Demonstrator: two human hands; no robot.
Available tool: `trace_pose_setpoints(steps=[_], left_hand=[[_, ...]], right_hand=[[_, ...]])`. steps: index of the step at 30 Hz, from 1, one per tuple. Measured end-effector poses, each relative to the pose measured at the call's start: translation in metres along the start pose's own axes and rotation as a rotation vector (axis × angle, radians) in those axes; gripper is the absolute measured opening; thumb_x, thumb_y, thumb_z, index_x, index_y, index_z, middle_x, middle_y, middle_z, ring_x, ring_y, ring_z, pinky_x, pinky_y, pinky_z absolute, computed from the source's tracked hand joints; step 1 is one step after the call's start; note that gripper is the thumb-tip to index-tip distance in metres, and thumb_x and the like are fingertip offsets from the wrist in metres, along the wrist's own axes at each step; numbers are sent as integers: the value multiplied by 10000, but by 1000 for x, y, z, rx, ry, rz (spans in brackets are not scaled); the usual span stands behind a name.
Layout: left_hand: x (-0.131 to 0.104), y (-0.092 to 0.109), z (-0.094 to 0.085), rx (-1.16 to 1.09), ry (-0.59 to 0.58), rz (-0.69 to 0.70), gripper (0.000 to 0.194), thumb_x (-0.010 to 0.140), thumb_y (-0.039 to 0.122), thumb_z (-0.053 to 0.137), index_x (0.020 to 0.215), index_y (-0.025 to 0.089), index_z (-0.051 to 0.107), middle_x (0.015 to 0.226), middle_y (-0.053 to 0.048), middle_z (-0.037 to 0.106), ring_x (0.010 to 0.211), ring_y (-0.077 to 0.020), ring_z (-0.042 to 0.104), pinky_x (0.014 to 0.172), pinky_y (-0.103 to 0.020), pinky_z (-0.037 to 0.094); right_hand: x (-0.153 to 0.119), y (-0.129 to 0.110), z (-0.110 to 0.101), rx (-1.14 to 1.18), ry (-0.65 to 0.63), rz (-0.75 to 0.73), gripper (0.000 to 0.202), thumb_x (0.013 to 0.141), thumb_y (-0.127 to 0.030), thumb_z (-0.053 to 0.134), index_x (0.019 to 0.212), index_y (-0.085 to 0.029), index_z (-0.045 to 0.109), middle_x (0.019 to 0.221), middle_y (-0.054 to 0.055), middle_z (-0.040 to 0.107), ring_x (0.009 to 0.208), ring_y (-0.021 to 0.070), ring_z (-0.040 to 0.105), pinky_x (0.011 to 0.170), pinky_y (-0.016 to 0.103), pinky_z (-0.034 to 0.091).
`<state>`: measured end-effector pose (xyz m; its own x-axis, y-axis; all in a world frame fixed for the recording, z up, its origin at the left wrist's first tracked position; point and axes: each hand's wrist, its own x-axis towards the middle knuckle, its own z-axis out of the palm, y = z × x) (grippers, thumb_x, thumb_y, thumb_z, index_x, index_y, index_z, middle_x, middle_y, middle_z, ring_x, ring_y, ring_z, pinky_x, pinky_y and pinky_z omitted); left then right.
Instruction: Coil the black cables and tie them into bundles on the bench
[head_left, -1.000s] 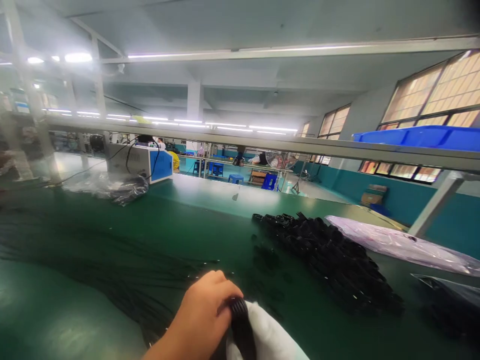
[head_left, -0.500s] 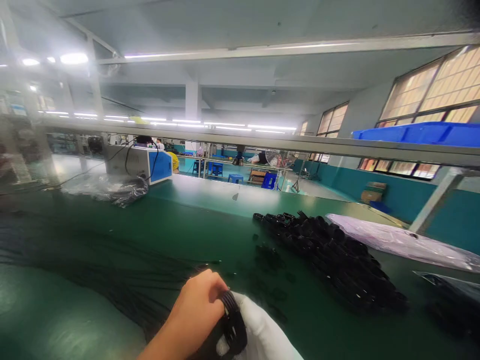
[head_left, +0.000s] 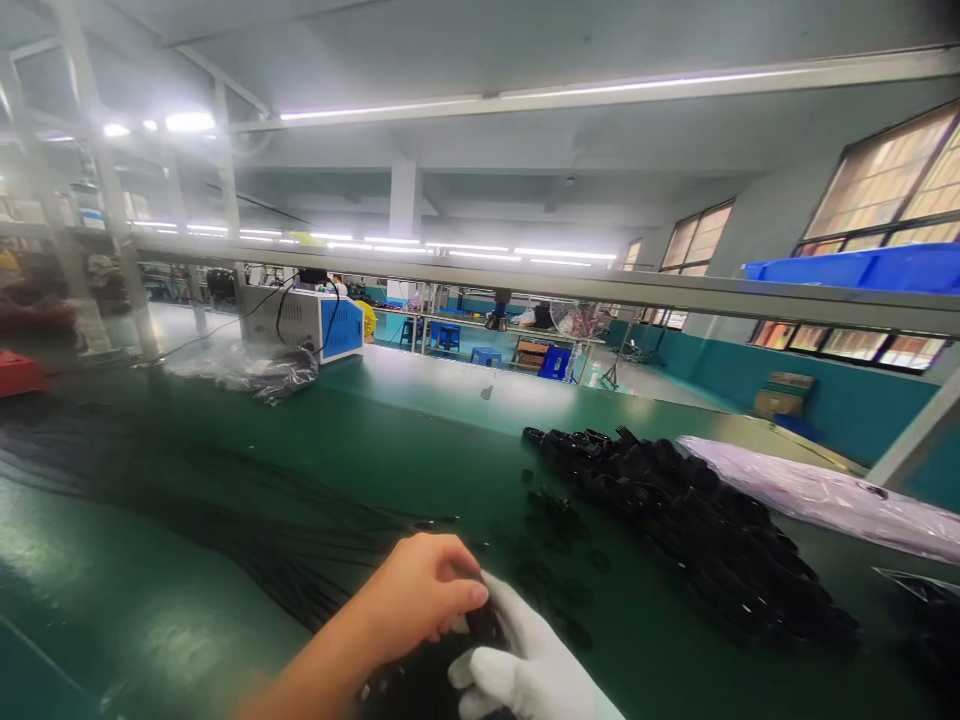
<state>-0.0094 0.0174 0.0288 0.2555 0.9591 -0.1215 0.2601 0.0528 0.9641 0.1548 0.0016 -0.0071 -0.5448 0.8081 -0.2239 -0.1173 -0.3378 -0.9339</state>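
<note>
In front of me my bare left hand is closed, its thumb and fingers at the upper left of a black plastic ring. My right hand, in a white glove, curls round the same ring from the right and below. Much of the ring is hidden between the two hands. Long thin black cables run across the green table to the left. Beyond my right hand lies a big heap of black plastic rings, with small loose black pieces beside it.
A blue-and-white machine stands at the back left behind crumpled clear plastic. A pinkish plastic bag lies behind the heap. A shelf rail crosses above the table, carrying a blue tray. A red object sits far left.
My right glove has turned so its thumb and fingers now show in front of the ring. My left thumb has shifted over the ring's edge. The view has swung slightly left.
</note>
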Motion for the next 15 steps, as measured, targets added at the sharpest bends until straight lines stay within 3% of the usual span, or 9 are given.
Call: trace_pose_setpoints(steps=[2, 4, 9, 15], left_hand=[[-2, -5, 5, -10, 68, -4, 260, 730, 335, 560, 890, 133, 596, 582, 43, 543, 435, -102, 500, 390, -210, 396], [-6, -11, 9, -78, 86, -29, 235, 745, 336, 523, 867, 136, 544, 605, 32, 558, 438, -92, 496, 380, -196, 384], [-17, -33, 20, -385, 159, -85, 337, 671, 351, 665, 890, 156, 500, 614, 58, 524, 470, -76, 477, 377, -172, 399], [-16, -47, 33, -515, 0, -55, 361, 621, 408, 738, 707, 166, 484, 528, 59, 512, 437, -73, 469, 397, -182, 412]], right_hand=[[1, 2, -3, -35, 46, -30, 698, 587, -286, 752, 1209, -197, 448, 967, 52, 562, 714, 173, 619, 623, 320, 494], [2, 5, -7, 43, -18, -46, 635, 593, -366, 755, 1130, -162, 485, 950, 54, 545, 707, 155, 600, 618, 301, 476], [0, 2, -9, -14, -92, -105, 591, 642, -369, 745, 1120, -137, 487, 979, 78, 561, 830, 183, 598, 697, 310, 473], [0, -8, 2, -47, -88, -93, 515, 597, -316, 768, 1031, -139, 555, 874, 55, 613, 802, 207, 597, 691, 317, 472]])
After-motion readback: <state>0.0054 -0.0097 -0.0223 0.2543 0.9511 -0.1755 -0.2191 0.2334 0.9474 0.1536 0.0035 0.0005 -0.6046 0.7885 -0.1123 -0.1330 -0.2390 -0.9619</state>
